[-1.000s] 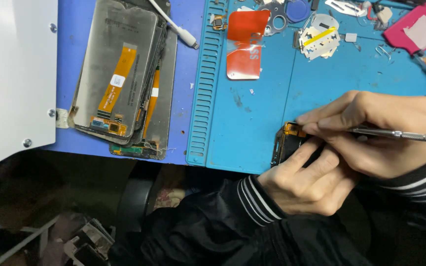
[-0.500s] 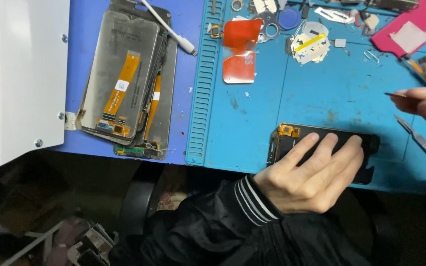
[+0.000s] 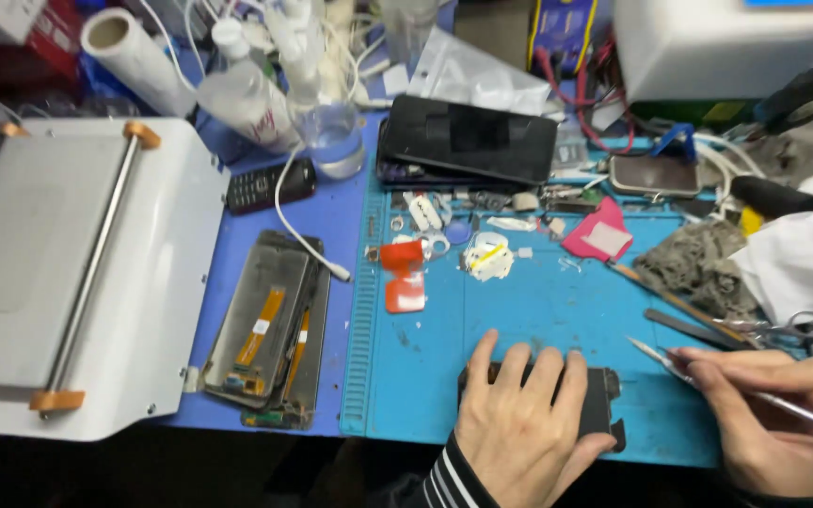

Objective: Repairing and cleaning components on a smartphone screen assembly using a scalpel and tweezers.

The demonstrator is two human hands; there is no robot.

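Counter [image 3: 538,310] carried a blue mat and a white machine [image 3: 68,273] at its left. Left hand [image 3: 519,423] lay flat, fingers spread, pressing the dark phone [image 3: 599,400] at the mat's near edge; right hand [image 3: 783,414] pinched thin tweezers [image 3: 656,357] just beside it.

Single head-worn view, steeply down and close over the cluttered blue mat [image 3: 538,310].

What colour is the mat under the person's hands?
The mat is bright blue, seen best in the head view, around the left hand.
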